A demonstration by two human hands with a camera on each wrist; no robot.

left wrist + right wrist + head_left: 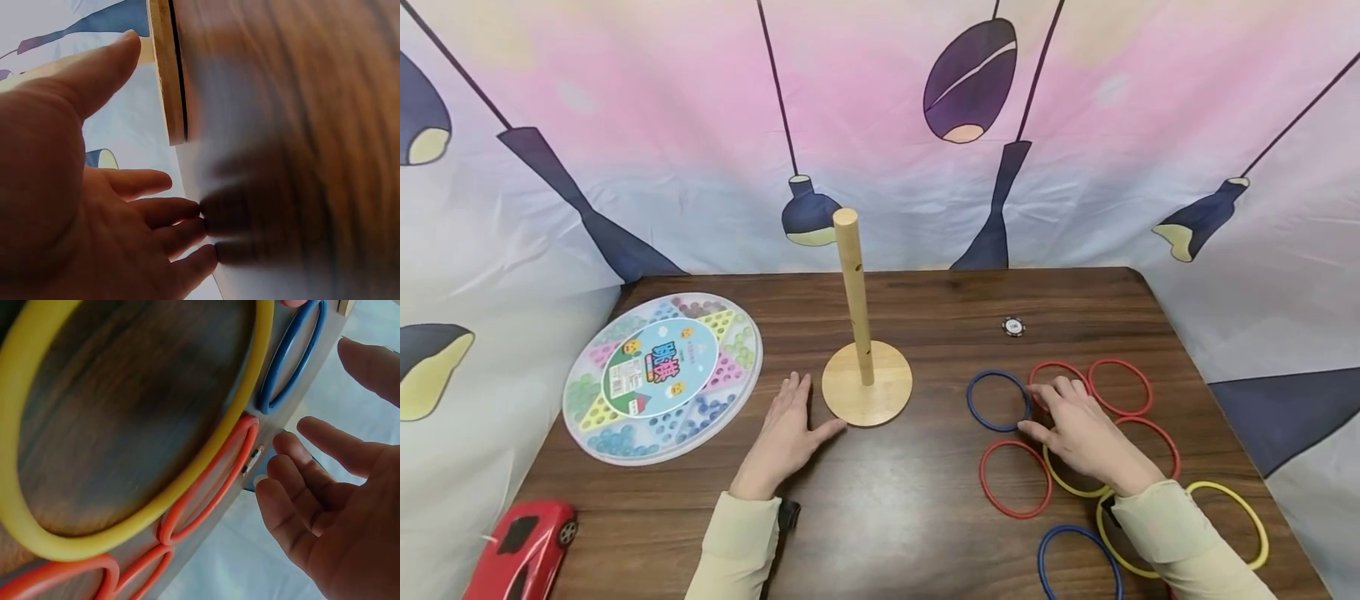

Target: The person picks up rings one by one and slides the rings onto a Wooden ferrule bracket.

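A wooden post [856, 300] stands upright on its round wooden base [883, 400]. My left hand [786, 437] lies left of it, fingers extended and thumb tip right at the base's edge; in the left wrist view the fingertips meet the tabletop. Over a cluster of rings at the right hovers my right hand [1075, 429], thumb and fingers spread apart with nothing between them. Nearest it are a blue ring [972, 404], a red ring [1051, 364] and a yellow ring [1078, 492]. The right wrist view shows a large yellow ring [265, 337] beside the palm.
More red, blue and yellow rings lie around the right forearm, including a red ring [983, 479] and a blue ring [1042, 558]. A poker chip [1012, 326] sits farther back. At the left are a round Chinese checkers set [658, 367] and a red toy car [527, 546].
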